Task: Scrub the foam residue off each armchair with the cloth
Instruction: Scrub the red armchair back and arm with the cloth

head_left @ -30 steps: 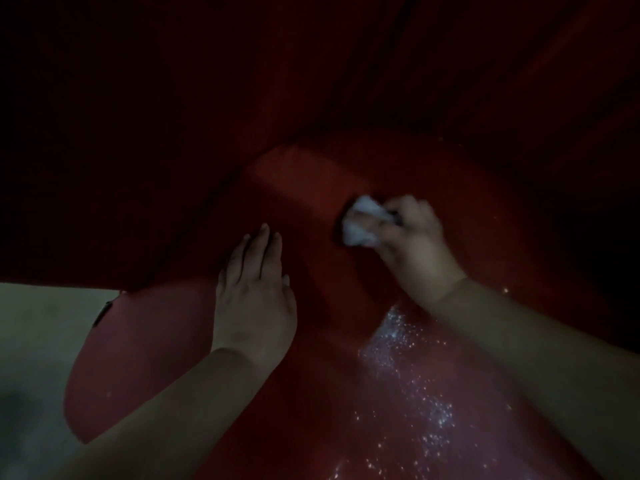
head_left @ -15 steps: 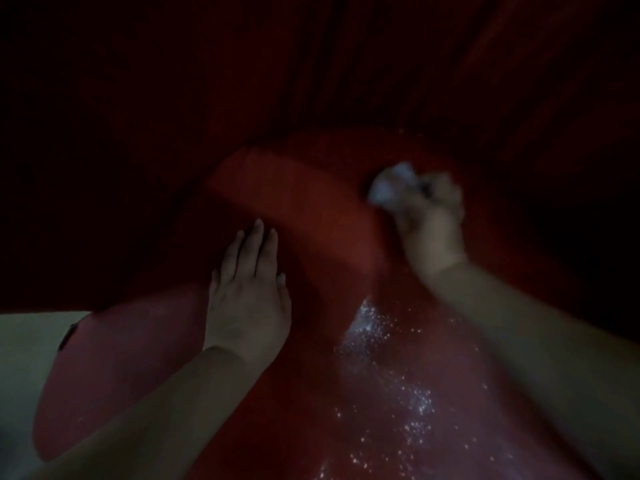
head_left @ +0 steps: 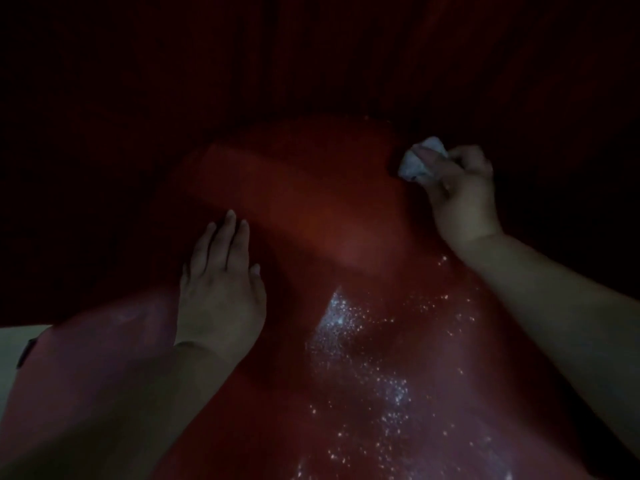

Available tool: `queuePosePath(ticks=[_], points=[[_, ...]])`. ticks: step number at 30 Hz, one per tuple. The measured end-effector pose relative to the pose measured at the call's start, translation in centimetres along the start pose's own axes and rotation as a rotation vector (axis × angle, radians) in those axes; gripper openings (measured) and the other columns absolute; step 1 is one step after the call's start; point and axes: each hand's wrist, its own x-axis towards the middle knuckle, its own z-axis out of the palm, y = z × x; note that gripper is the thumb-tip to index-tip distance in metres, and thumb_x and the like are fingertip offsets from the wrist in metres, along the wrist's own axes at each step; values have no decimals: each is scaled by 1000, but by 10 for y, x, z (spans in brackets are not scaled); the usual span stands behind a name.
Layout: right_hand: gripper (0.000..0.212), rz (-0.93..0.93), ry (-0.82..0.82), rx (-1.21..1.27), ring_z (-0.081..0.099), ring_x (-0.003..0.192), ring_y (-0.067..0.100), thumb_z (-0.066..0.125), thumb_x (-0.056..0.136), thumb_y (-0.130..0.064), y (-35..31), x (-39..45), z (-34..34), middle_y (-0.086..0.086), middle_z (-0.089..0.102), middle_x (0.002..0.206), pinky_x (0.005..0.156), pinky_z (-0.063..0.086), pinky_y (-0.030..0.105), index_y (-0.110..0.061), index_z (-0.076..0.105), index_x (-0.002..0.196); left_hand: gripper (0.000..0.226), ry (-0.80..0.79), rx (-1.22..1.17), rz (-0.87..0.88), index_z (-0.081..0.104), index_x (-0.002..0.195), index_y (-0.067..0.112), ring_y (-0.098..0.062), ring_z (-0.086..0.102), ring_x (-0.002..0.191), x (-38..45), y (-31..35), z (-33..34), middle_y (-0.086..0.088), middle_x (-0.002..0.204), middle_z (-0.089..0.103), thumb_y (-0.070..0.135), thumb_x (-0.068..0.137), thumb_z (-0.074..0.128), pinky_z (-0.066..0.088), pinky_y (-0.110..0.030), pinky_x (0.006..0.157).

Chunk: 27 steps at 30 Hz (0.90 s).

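Observation:
A red armchair (head_left: 304, 209) fills the dim view, its seat running from the middle to the bottom. White foam residue (head_left: 349, 327) speckles the seat in a streak toward the lower right. My right hand (head_left: 460, 195) grips a crumpled white cloth (head_left: 417, 161) against the far right of the seat, by the dark backrest. My left hand (head_left: 221, 289) lies flat with straight fingers on the left side of the seat.
The chair's left arm (head_left: 90, 368) bulges pale red at lower left. A strip of pale floor (head_left: 14, 344) shows at the left edge. The backrest above is almost black and hard to make out.
My right hand has carried the cloth from the middle of the seat up and to the right. My left hand has stayed flat on the seat.

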Motion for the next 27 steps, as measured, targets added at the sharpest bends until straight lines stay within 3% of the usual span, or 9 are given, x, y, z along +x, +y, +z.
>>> queuePosePath(ticks=[4, 8, 14, 18, 21, 23, 27], points=[[43, -27, -69, 18, 49, 90, 38, 59, 83, -6, -18, -66, 0, 17, 54, 102, 81, 44, 43, -22, 64, 122, 58, -4, 4, 3, 31, 147, 9, -25, 18, 144, -2, 6, 2, -5, 157, 24, 18, 92, 49, 25, -51, 112], [52, -116, -242, 83, 48, 92, 28, 69, 78, -1, -28, -119, -18, 9, 54, 104, 78, 44, 39, -29, 64, 121, 57, -73, 13, 55, 27, 149, 16, -19, 10, 146, -1, 18, 0, 3, 160, 15, 27, 95, 39, 18, -46, 115], [43, 175, -36, -18, 46, 100, 38, 64, 86, -8, 10, -55, -26, 17, 51, 109, 91, 39, 40, -23, 61, 126, 57, -74, 50, 91, 25, 150, 16, -19, 9, 146, 2, 18, 3, 3, 160, 15, 29, 96, 36, 17, -45, 114], [49, 74, -128, 35, 47, 91, 32, 70, 79, 1, -24, -144, -21, 11, 54, 104, 79, 45, 43, -25, 66, 120, 57, -65, 32, 80, 23, 150, 16, -18, 7, 147, 0, 18, 6, 3, 160, 14, 26, 96, 38, 14, -45, 115], [43, -19, -226, 80, 46, 91, 25, 65, 83, -10, -16, -148, -33, 5, 52, 104, 78, 45, 39, -30, 64, 121, 57, -67, 36, 87, 25, 150, 17, -19, 10, 146, 2, 16, 4, 3, 160, 16, 27, 96, 41, 17, -46, 115], [39, -13, -142, 2, 48, 90, 29, 55, 87, -17, 8, -121, -40, 10, 52, 103, 79, 42, 36, -29, 63, 123, 58, -90, 51, 101, 26, 150, 18, -19, 12, 145, 5, 13, 0, 5, 160, 16, 30, 95, 43, 23, -50, 113], [44, 333, 60, -24, 46, 104, 34, 62, 88, -8, 33, -103, -45, 14, 49, 113, 93, 43, 44, -27, 60, 127, 61, -150, 67, 155, 24, 151, 23, -17, 9, 145, 8, 4, -8, 8, 160, 11, 36, 95, 44, 24, -53, 111]])
